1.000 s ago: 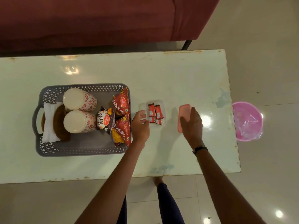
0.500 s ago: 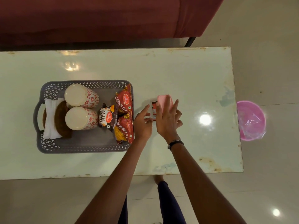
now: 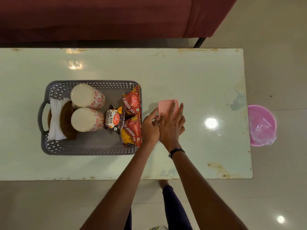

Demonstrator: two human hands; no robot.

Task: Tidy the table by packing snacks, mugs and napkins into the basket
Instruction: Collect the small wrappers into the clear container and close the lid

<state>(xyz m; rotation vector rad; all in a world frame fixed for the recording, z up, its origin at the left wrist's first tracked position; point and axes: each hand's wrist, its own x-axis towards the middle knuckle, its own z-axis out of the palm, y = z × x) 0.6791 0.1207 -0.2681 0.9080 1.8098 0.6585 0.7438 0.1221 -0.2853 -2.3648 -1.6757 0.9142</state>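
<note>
A grey lattice basket (image 3: 93,83) stands on the left half of the pale table (image 3: 199,77). It holds two white floral mugs (image 3: 87,96) (image 3: 86,119) on their sides, a white napkin (image 3: 55,121) around a brown round thing (image 3: 67,121), a salted peanuts packet (image 3: 114,119) and two red snack packets (image 3: 132,102) (image 3: 133,132). Just right of the basket sits a small snack box under a pink lid (image 3: 166,105). My right hand (image 3: 172,124) presses flat on the lid with straight fingers. My left hand (image 3: 150,128) holds the box's left edge, index finger along the lid. The box's contents are hidden.
A dark red sofa (image 3: 99,17) runs along the table's far side. A pink bin (image 3: 261,125) lined with clear plastic stands on the floor past the table's right end. My legs are below the near edge.
My right hand carried the pink lid leftward from the table onto the clear snack box and now presses it down, covering the red packets inside. My left hand stayed at the box.
</note>
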